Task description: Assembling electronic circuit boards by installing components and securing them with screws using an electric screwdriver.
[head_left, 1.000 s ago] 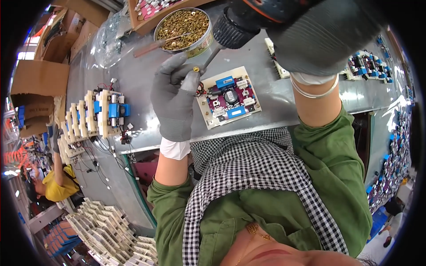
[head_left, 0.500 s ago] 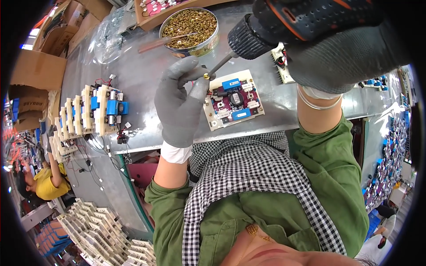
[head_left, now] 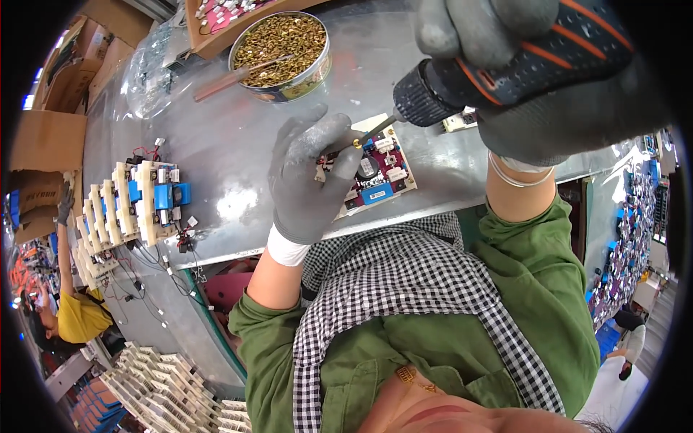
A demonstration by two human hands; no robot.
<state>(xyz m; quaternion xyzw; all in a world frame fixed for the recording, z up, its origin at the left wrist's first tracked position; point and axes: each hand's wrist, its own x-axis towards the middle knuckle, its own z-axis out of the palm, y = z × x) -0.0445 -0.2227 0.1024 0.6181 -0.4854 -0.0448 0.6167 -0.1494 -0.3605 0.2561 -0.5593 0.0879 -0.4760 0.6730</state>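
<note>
A black and orange power screwdriver is gripped in my gloved right hand, its bit slanting down to the left. At the bit's tip sits a small brass screw, pinched between thumb and finger of my gloved left hand. Under them lies a circuit board on a cream base, purple with blue and white parts and a round black one. My left hand covers the board's left side. The screw is above the board; whether it touches is hard to tell.
A round tin full of brass screws stands at the back, a brown-handled tool across its rim. Finished-looking modules stand in a row at left, wires trailing. Cardboard boxes and a co-worker in yellow are farther left.
Both hands have shifted relative to the board: the screw and bit moved from beyond its far left corner to over it. My left hand now hides more of the board.
</note>
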